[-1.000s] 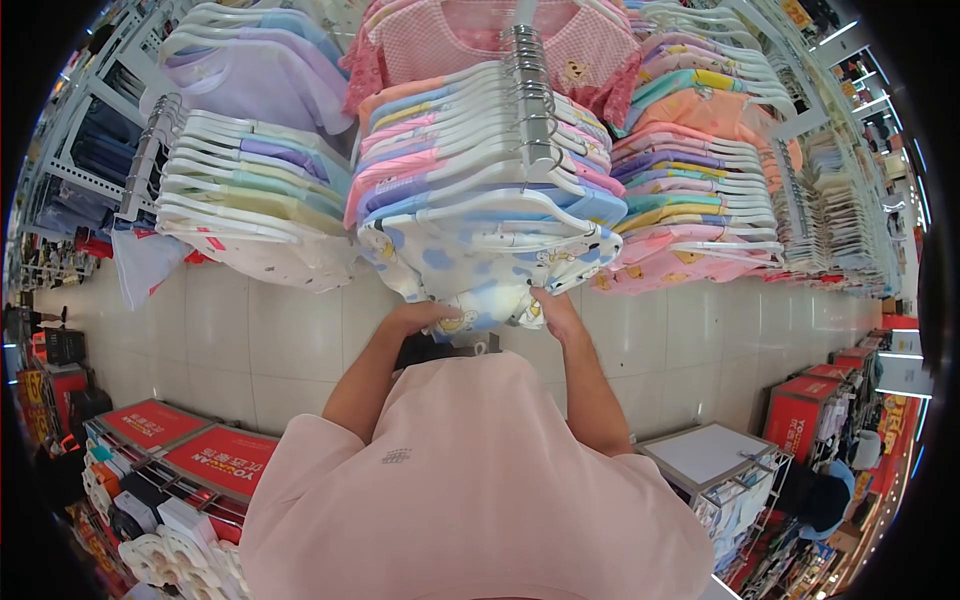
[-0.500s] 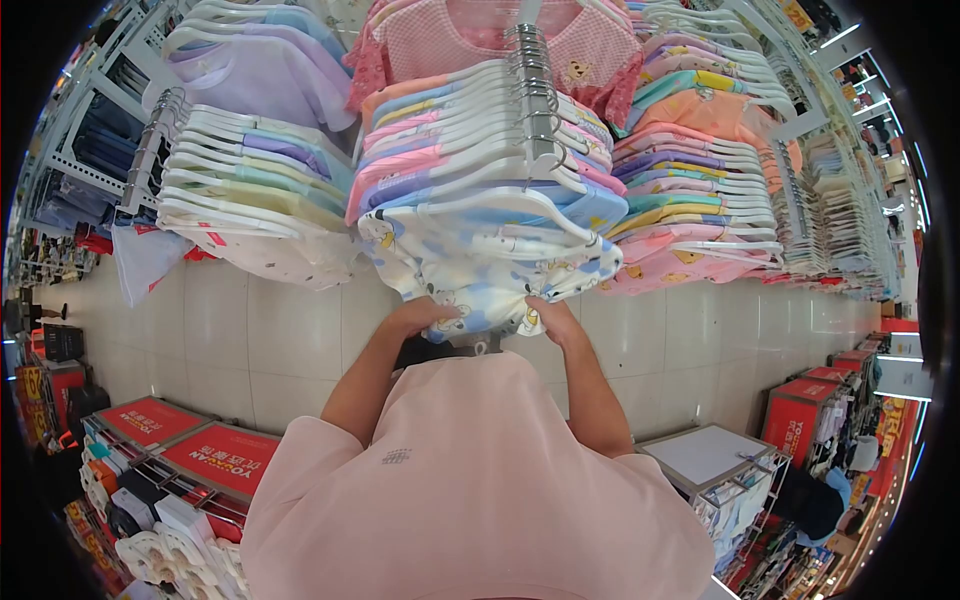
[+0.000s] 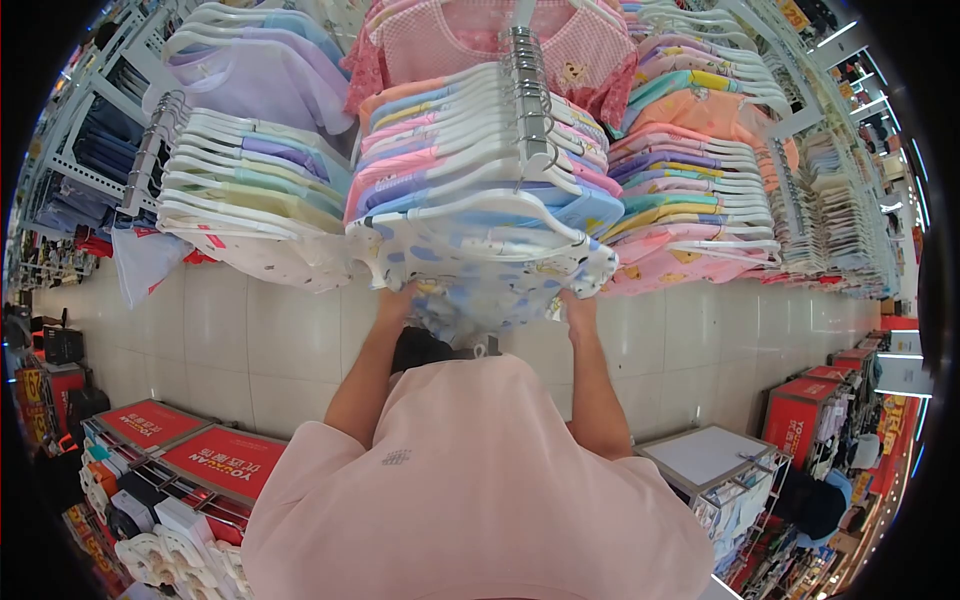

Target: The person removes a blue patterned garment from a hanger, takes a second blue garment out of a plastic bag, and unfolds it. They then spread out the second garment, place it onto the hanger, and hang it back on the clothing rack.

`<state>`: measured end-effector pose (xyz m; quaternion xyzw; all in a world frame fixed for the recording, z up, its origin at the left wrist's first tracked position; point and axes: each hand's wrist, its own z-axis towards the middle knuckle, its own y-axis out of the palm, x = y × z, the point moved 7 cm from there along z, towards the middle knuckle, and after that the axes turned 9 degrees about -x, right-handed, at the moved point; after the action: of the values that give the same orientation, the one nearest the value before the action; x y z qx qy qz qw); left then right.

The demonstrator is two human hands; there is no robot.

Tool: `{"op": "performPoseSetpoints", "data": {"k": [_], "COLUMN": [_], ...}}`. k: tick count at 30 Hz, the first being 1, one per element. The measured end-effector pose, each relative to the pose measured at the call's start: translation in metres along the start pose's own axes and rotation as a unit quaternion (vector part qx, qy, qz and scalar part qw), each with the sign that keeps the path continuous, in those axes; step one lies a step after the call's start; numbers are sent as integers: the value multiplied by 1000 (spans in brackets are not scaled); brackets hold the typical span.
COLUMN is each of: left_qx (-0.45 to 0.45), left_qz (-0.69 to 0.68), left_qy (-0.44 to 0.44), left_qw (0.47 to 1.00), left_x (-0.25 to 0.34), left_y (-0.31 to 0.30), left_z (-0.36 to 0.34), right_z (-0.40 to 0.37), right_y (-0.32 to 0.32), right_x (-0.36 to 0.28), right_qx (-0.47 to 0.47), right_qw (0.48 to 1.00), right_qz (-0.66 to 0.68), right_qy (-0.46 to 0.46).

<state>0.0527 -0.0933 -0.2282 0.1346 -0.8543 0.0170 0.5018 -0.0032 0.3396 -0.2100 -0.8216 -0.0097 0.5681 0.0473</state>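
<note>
A white garment with blue patches and small cartoon figures (image 3: pixel 480 265) hangs on a white hanger (image 3: pixel 490 208) at the front of the middle rack. My left hand (image 3: pixel 398 300) is at its lower left side, the fingers mostly hidden by the cloth. On the other side, my right hand (image 3: pixel 578 303) touches the lower right side, its fingers blurred and partly covered. Between the hands the lower cloth is smeared by motion. Behind this garment, a row of pastel clothes (image 3: pixel 440 150) hangs from the metal rack arm (image 3: pixel 527 90).
More hanging clothes stand at the left (image 3: pixel 255 190) and right (image 3: pixel 695 190) of the middle rack. Tiled floor (image 3: pixel 290 330) shows below them. Red sign boards (image 3: pixel 220 458) top a display at the lower left, and a grey-topped stand (image 3: pixel 705 455) is at the lower right.
Both hands have moved apart and slightly upward along the garment. Its lower part is spread wider and blurred, and the garment has shifted a little left.
</note>
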Motion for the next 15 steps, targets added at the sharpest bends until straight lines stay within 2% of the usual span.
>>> {"op": "performPoseSetpoints", "data": {"k": [1, 4, 6, 9, 12, 15], "left_qx": [41, 184, 299, 323, 227, 91], "left_qz": [27, -1, 34, 130, 249, 323], "left_qy": [-4, 4, 86, 270, 381, 454], "left_qw": [999, 983, 950, 898, 861, 825], "left_x": [3, 7, 18, 120, 223, 269], "left_y": [-15, -61, -97, -84, -29, 28], "left_z": [-1, -8, -4, -45, -86, -101], "right_z": [-2, -8, -4, -27, -51, -57], "right_y": [-10, -45, -69, -55, -14, 37], "right_x": [-8, -36, -58, -145, -232, -277], "right_qx": [37, 141, 200, 216, 174, 80], "right_qw": [999, 987, 969, 958, 899, 851], "right_qz": [-5, -53, -131, -64, -254, -331], "right_qy": [-15, -53, -67, -178, -313, -400]}}
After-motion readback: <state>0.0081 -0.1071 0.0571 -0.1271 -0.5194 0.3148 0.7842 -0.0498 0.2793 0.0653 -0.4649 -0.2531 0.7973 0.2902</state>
